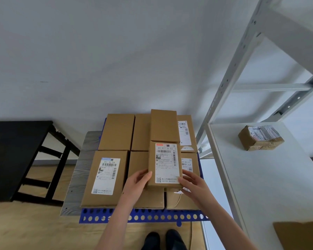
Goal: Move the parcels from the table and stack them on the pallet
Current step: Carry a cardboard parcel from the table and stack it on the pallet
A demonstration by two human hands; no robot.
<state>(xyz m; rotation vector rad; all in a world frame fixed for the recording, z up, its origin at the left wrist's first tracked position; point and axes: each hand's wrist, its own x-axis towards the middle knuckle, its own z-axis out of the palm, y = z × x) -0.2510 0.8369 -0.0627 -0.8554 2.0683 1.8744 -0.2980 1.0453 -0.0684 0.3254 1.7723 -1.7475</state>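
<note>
Straddling the seam between two lower brown cardboard boxes [148, 199] on the blue perforated plastic pallet [161, 216], the white-labelled brown cardboard parcel [165, 165] sits in the second layer, with a plain brown cardboard box [163, 125] at its 12 o'clock. The left hand [136, 183] at 8 o'clock and the right hand [193, 183] at 4 o'clock clasp its sides, each grip closed on it. Released skewed, it may rock or slide off.

Blue perforated plastic pallet [152, 216] on the floor carries a base layer of brown cardboard parcels [116, 132], lying flat in two rows, some with white labels up. Second layer: plain brown cardboard parcel [163, 125] lies flat on the far row. White-labelled brown cardboard parcel [165, 163] sits just in front of it, label up, near end gripped between left hand [137, 181] and right hand [192, 183]. Small tape-wrapped brown parcel [260, 138] lies on the white table [260, 177], well apart.
</note>
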